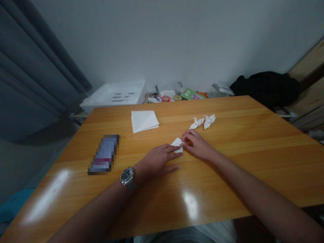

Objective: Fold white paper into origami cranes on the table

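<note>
A small folded piece of white paper (177, 143) lies on the wooden table (215, 189), between my two hands. My left hand (163, 158), with a metal watch on its wrist, rests palm down with fingers apart, two fingertips lying on the paper's lower part. Thumb and fingers of my right hand (194, 143) close on the paper's right edge; the fingertips hide that edge. Just beyond my right hand stand two folded white paper birds (196, 123), (209, 121) side by side.
A stack of lined paper (144, 120) lies at the back left of the table, and a blurred-out phone (104, 154) at the left. Past the back edge are a white tray (118, 92), assorted small items and a black cloth (265, 88).
</note>
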Tool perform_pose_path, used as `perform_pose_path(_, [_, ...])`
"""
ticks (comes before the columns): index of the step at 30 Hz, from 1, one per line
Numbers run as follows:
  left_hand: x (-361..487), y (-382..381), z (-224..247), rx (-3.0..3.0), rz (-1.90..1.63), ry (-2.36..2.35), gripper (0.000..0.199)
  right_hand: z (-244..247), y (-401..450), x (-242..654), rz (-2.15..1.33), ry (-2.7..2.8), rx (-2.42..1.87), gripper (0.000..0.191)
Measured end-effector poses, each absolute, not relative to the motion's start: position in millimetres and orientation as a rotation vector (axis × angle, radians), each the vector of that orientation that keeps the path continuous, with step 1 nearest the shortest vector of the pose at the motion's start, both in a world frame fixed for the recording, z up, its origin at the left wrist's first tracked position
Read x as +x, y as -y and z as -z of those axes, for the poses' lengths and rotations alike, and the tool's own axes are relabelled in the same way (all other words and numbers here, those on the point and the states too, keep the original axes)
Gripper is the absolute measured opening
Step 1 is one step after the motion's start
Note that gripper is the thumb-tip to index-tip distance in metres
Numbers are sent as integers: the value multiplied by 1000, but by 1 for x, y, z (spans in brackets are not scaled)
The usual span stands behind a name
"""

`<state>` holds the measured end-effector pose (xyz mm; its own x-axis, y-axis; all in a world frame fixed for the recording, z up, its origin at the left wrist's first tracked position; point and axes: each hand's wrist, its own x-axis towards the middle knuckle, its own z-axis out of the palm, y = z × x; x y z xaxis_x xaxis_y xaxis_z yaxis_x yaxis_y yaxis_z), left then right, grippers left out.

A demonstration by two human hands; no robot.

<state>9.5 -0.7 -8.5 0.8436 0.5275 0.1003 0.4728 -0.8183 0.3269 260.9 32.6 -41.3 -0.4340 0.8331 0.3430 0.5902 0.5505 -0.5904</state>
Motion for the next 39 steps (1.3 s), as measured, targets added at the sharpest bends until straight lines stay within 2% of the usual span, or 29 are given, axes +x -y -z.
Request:
perform_pose_path(6, [10, 1, 9, 2743, -289, -744, 51, 38, -29, 264, -515, 2264, -1143, 27])
perform_pose_path(20, [6, -3, 11, 2739, -273, -692, 49, 45, -32, 265, -561, 2237, -1196, 31])
perform_pose_path(24, [6, -3, 11, 2731, -269, -702, 48, 45, -34, 266, -557, 2230, -1161, 27])
perform_pose_path(29, [5, -2, 10, 2715, -240, -741, 49, 46, -38, 268, -563, 2197, -1121, 12])
perform_pose_path(39, [5, -1, 9, 2699, -252, -757, 49, 45, -40, 263, -479, 2114, -1151, 7])
